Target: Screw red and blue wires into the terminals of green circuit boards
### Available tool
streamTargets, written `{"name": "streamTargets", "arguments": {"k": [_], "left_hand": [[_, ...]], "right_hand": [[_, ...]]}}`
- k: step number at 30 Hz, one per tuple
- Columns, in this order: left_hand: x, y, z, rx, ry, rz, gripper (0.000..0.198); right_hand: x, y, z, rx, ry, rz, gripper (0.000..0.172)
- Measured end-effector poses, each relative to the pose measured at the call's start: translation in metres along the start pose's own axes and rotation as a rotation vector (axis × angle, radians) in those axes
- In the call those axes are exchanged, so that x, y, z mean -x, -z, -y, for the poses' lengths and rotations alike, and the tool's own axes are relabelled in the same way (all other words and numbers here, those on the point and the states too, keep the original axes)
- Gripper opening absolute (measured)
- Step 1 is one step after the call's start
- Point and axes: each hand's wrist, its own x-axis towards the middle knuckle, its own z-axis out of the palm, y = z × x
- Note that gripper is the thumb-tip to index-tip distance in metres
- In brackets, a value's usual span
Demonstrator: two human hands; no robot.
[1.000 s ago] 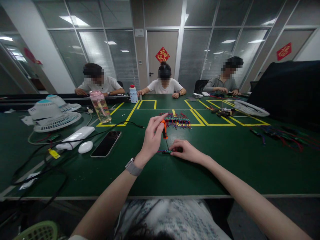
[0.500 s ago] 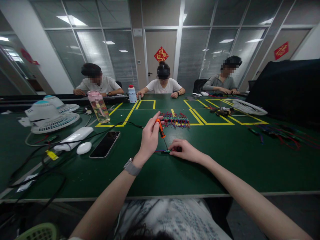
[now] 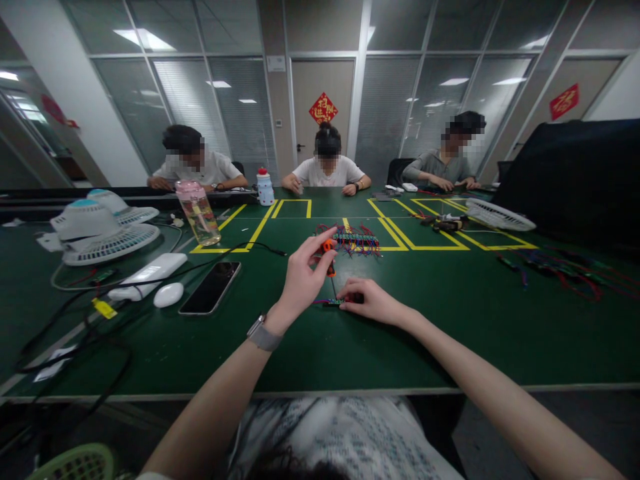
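My left hand (image 3: 309,272) is closed around the handle of an orange and black screwdriver (image 3: 331,268). The shaft slants down to a small circuit board (image 3: 334,303) lying on the green table (image 3: 380,353). My right hand (image 3: 367,299) pinches the right end of that board near the screwdriver tip, its fingers hiding part of it. Red and blue wires (image 3: 320,302) come out of the board's left end. Just beyond my hands lies a row of similar boards (image 3: 356,238) with red and blue wires sticking out on both sides.
To the left are a phone (image 3: 210,288), a white oval case (image 3: 169,295), a white power strip (image 3: 149,277), black cables and fans (image 3: 107,233). A bottle (image 3: 199,213) stands behind them. More wired boards (image 3: 565,268) lie at the right. Several people sit across the table.
My left hand has shifted slightly right and rolled over the screwdriver handle, thumb now across it. My right hand and the board have stayed put. A co-worker opposite has raised one hand.
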Motion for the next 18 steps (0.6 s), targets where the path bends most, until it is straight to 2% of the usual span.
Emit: {"name": "streamTargets", "arguments": {"k": [5, 11, 18], "left_hand": [[0.0001, 0.0, -0.0037, -0.146, -0.031, -0.052, 0.031], [-0.0011, -0.0014, 0.0001, 0.092, 0.063, -0.017, 0.037], [0.0012, -0.0008, -0.0041, -0.205, -0.031, -0.121, 0.024]], "right_hand": [[0.0002, 0.0006, 0.002, 0.002, -0.006, -0.003, 0.013], [0.0001, 0.0004, 0.0021, 0.009, -0.006, -0.004, 0.014], [-0.0004, 0.0001, 0.0014, 0.0, 0.002, -0.005, 0.014]]}}
